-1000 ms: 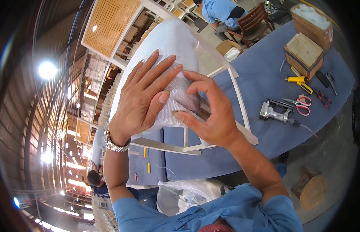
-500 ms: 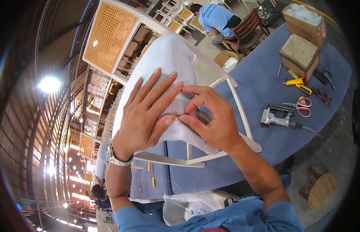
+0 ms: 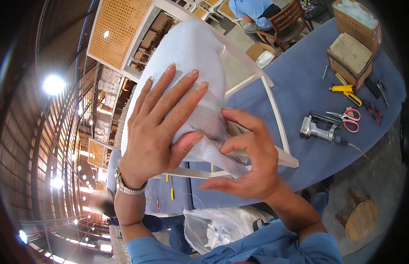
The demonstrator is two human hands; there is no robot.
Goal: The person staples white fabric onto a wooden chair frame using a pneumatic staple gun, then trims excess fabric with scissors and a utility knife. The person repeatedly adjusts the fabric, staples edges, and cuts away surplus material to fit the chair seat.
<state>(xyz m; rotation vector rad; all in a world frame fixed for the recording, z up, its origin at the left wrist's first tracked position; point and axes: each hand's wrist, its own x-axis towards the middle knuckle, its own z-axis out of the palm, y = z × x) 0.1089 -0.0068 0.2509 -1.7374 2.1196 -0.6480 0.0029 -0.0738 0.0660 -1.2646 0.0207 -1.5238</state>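
A chair with a pale wooden frame (image 3: 275, 114) rests tilted on the blue-covered table, with a cane panel (image 3: 118, 33) at the upper left. Light woven fabric (image 3: 187, 48) covers its padded seat. Flat on that fabric lies my left hand (image 3: 158, 127), its fingers outstretched and the thumb beside a fold. To the right, my right hand (image 3: 253, 160) hovers at the loose fabric flap (image 3: 206, 147) with thumb and fingers apart, gripping nothing. Part of the flap's edge is hidden behind the right hand.
On the table (image 3: 297, 83) to the right lie a staple gun (image 3: 319, 128), red-handled scissors (image 3: 348, 119), yellow cutters (image 3: 345, 89) and pliers (image 3: 372, 111). Cardboard boxes (image 3: 352, 57) stand at the far right. A wooden stool (image 3: 362, 219) is on the floor; a co-worker (image 3: 253, 12) sits beyond.
My right hand has let go of the fabric fold, moved down and opened. The left hand stays pressed on the fabric. The whole view has shifted slightly.
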